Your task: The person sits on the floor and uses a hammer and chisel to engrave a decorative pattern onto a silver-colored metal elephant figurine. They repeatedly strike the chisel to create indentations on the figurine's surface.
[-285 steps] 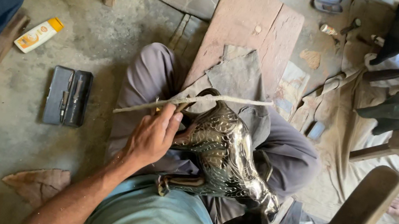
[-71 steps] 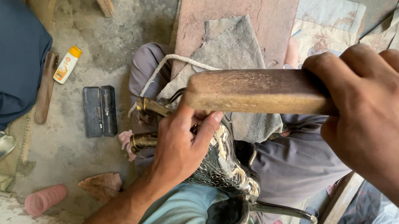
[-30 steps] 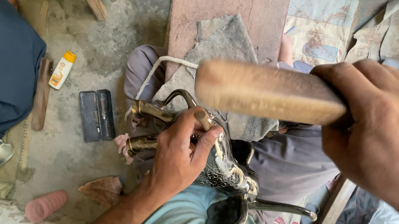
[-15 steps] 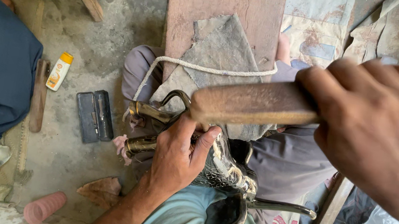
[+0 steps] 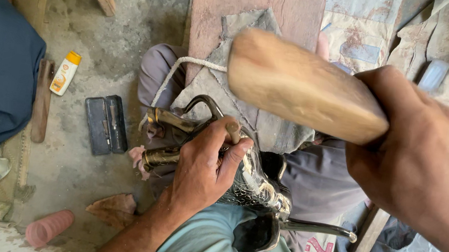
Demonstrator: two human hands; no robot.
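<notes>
My left hand (image 5: 202, 168) grips the patterned metal vessel (image 5: 254, 185) on my lap. My right hand (image 5: 413, 157) clenches a wooden mallet (image 5: 304, 87), raised at 1 o'clock from the vessel.

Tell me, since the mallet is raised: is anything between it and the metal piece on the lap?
Yes. The left hand lies over the metal piece, its fingers wrapped on top, beneath the wooden mallet held by the right hand.

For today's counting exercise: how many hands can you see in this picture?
2. The left hand rests on the metal piece in the lap, low centre. The right hand holds the wooden mallet raised at upper right. Others may be out of view.
</notes>
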